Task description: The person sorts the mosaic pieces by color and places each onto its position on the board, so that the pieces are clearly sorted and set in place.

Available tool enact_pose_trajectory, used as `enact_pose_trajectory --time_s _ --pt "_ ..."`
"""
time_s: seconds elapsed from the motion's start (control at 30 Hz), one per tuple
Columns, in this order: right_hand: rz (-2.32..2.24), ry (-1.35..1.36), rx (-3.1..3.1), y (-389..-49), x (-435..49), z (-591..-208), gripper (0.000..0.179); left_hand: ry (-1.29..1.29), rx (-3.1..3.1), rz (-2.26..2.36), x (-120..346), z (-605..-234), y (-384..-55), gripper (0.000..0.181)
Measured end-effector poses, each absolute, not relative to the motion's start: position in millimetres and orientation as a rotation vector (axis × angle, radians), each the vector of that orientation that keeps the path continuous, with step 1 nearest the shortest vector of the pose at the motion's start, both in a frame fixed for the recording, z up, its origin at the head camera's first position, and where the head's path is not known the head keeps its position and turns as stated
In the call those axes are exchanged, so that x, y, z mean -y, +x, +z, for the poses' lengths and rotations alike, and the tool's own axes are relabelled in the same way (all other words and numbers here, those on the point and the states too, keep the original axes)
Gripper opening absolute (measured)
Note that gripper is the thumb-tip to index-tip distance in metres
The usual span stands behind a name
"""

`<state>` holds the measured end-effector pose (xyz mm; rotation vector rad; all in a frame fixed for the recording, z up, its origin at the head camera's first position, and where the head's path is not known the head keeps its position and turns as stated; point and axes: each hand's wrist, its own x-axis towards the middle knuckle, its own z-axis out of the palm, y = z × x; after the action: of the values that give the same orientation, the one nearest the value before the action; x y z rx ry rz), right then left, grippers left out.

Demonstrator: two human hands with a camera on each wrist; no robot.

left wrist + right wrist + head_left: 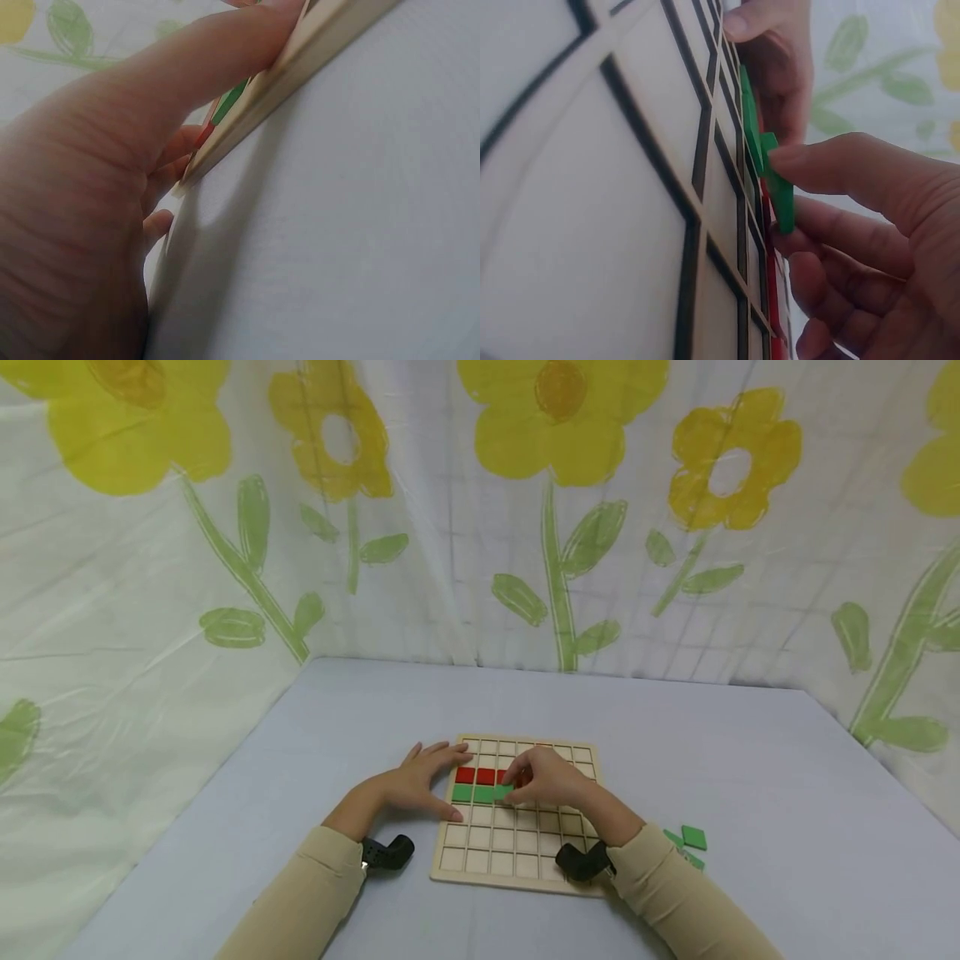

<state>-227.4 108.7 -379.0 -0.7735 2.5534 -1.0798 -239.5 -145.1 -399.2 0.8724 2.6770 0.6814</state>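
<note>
A wooden grid board (478, 862) lies on the table. Its upper part holds a row of red square tiles (465, 775), with green square tiles (462, 792) in the row just below, at the left. My right hand (555, 777) pinches a green tile (781, 191) between thumb and fingers, tilted at the grid beside the placed green ones. Part of the red row is hidden behind that hand. The left hand (412, 787) rests with spread fingers on the board's left edge; in the left wrist view its thumb (217, 56) lies over the wooden rim.
Several loose green tiles (693, 837) lie on the white table (787, 793) right of the board, partly behind the right sleeve (682, 893). A curtain with painted yellow flowers (427, 610) hangs behind the table. Each wrist wears a black camera (388, 852).
</note>
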Motion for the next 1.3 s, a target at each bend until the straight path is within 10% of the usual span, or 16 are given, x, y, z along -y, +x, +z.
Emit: enact_pose_trajectory --time_s 1.3 --pt "-0.999 -0.806 -2.636 -226.4 -108.2 -382.8 0.019 0.863 -2.669 0.689 144.0 -398.4 -239.8 0.089"
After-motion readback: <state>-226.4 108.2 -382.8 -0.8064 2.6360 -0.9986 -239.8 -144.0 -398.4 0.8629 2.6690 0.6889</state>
